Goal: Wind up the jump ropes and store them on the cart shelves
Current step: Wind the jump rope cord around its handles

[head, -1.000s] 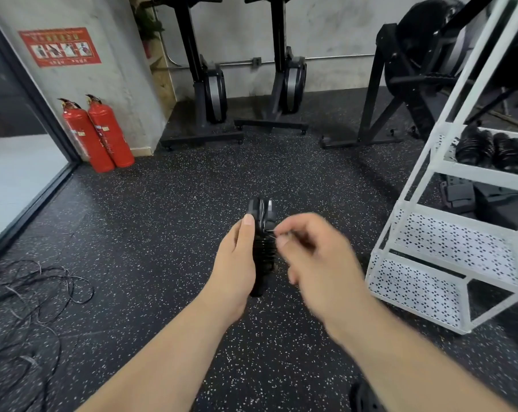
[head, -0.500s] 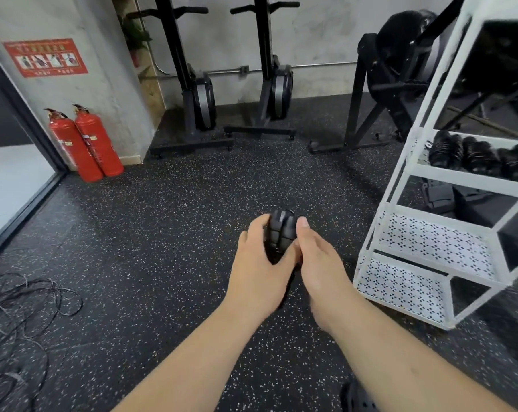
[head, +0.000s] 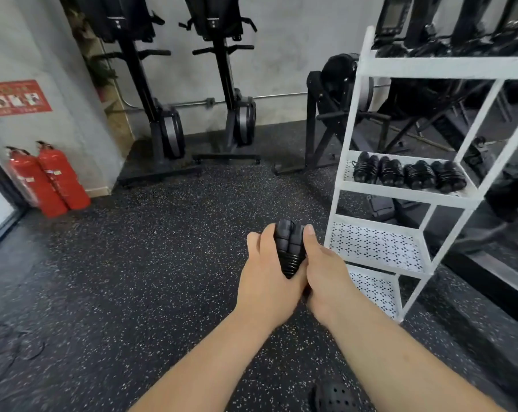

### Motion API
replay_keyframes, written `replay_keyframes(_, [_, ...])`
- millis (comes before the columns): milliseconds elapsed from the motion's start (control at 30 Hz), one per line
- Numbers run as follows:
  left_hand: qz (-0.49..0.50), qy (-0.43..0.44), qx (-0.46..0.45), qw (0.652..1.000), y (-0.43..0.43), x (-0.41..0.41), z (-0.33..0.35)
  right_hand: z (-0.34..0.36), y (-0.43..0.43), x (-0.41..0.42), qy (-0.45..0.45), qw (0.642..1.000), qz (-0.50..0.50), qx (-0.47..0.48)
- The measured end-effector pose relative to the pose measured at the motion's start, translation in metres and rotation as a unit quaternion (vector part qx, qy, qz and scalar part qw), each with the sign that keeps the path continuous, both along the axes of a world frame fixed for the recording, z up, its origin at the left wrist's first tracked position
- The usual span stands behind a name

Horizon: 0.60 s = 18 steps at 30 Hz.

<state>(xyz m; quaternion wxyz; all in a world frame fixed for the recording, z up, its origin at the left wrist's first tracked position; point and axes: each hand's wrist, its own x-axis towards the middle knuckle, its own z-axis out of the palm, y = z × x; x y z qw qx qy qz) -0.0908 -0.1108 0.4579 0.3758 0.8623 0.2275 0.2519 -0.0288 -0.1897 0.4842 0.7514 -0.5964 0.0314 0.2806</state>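
Both hands clasp the wound jump rope [head: 289, 248] between them: the left hand [head: 268, 276] curls round its left side, the right hand [head: 326, 272] wraps its right, thumb up along the handles. The bundle sits upright, just left of the white cart [head: 424, 69].

floor [head: 133, 278] black speckled rubber | wall [head: 281, 55] grey concrete | red sign [head: 14, 98] | two fire extinguishers [head: 61, 179] | upright rowing machines [head: 168, 132]
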Motion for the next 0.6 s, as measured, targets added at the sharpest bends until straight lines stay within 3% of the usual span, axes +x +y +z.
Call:
replay_keyframes(300, [-0.143,0.050,-0.073,0.986,-0.050,0.026,0.023,0.026,-0.071,0.033,-0.058,0.995,-0.074,-0.017])
replay_keyframes(500, [-0.212,0.058,-0.204,0.954,-0.087,0.056,0.035,0.031,-0.116,0.071,-0.054,0.989,-0.130,-0.052])
replay_keyframes(600, [-0.239,0.046,-0.199,0.949,-0.103,0.071,0.039,0.030,-0.139,0.087,-0.062,0.986,-0.134,-0.078])
